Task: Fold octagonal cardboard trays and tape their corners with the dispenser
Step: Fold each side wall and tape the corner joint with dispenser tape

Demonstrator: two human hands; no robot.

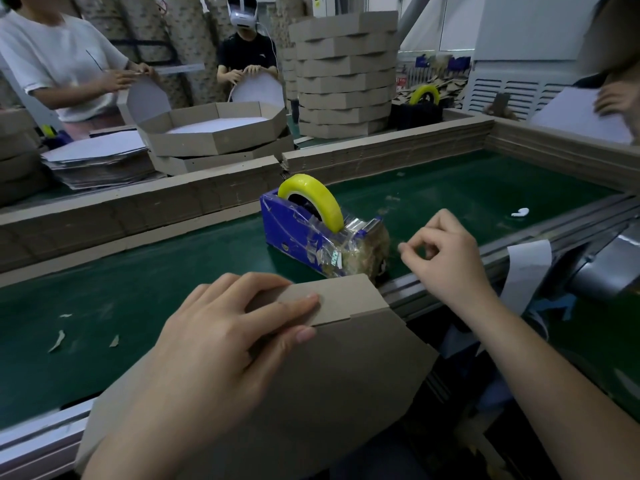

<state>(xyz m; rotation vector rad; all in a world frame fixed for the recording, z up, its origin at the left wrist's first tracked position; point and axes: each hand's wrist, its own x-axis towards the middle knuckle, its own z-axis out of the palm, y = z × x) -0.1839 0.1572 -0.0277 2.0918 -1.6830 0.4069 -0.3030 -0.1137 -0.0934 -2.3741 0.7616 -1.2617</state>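
Cardboard tray (311,368) under left hand (221,341), blue dispenser (311,233) cutter end near-right

green belt (138,289) left of dispenser (311,233): open | cardboard wall (156,209) (far edge): blocks

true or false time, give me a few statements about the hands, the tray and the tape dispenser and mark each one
1. The left hand lies on the cardboard tray with fingers straight. True.
2. The tape roll is red. False: it is yellow.
3. The dispenser stands on the green belt. True.
4. The right hand lies flat on the tray. False: it is off the tray, beside the dispenser, with fingers curled.
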